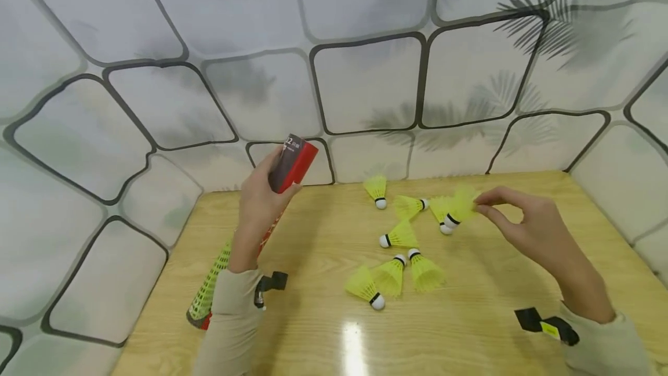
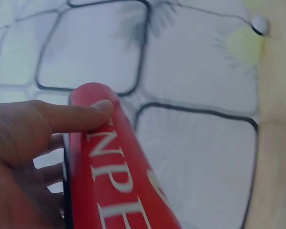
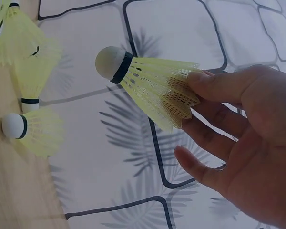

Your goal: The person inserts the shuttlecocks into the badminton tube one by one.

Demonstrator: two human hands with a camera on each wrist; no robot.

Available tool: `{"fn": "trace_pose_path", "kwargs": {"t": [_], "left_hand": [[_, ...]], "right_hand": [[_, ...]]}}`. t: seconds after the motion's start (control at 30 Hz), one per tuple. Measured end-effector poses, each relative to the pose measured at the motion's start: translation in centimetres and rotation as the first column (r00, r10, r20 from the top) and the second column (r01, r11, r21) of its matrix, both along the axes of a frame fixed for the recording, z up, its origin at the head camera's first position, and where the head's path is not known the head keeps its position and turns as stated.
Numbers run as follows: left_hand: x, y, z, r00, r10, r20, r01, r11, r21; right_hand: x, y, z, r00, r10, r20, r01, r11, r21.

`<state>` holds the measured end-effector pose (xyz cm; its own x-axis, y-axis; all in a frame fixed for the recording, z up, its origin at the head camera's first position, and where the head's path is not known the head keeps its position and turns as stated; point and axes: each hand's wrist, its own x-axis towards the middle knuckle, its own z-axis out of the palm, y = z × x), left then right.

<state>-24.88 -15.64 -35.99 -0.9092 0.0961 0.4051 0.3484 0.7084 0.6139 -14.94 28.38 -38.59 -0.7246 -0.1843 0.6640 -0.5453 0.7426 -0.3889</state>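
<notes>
My left hand [image 1: 262, 205] grips a long red and dark grey shuttlecock tube [image 1: 294, 164] near its upper end, thumb on one side and fingers round the other. The tube slants down to the left behind the forearm, its lower part showing a green mesh pattern. In the left wrist view, white letters run along its red side. My right hand [image 1: 532, 228] pinches a yellow shuttlecock [image 3: 157, 88] by the skirt edge between thumb and fingers, its white cork pointing away from the palm. In the head view this shuttlecock overlaps another yellow shuttlecock [image 1: 439, 206] behind it.
Several more yellow shuttlecocks lie scattered on the wooden table [image 1: 313, 329], among them one shuttlecock [image 1: 376, 188] near the back edge and another shuttlecock [image 1: 362, 286] towards the front. A pale wall [image 1: 370, 86] with dark outlines and leaf shapes rises behind the table.
</notes>
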Motion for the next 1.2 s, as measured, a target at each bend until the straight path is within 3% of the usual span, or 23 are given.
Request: {"fn": "trace_pose_path", "kwargs": {"t": [0.17,0.47,0.63,0.77,0.97,1.2], "left_hand": [[2.6,0.7,1.3,0.999,-0.001,-0.040,0.003,0.999,0.045],[4.7,1.4,1.9,0.986,-0.091,-0.139,0.107,0.988,0.110],[5.3,2.3,1.9,0.982,-0.126,-0.142,0.143,0.983,0.118],[5.4,3.7,1.6,0.979,-0.177,-0.098,0.188,0.975,0.114],[5.9,4.4,1.0,0.972,-0.208,-0.112,0.222,0.967,0.127],[5.9,3.9,0.9,0.962,-0.241,-0.130,0.253,0.963,0.086]], "right_hand": [[-0.1,-0.4,0.8,0.999,-0.030,0.016,0.031,0.996,-0.089],[0.7,-1.3,3.1,0.999,-0.050,-0.005,0.047,0.970,-0.237],[0.5,-2.3,3.7,0.998,-0.004,-0.065,-0.024,0.909,-0.415],[0.2,-2.9,3.7,0.996,0.001,-0.091,-0.049,0.852,-0.521],[0.2,-4.5,3.6,0.996,-0.020,-0.089,-0.031,0.844,-0.535],[-0.2,-6.8,3.5,0.990,0.038,-0.134,-0.112,0.789,-0.604]]}}
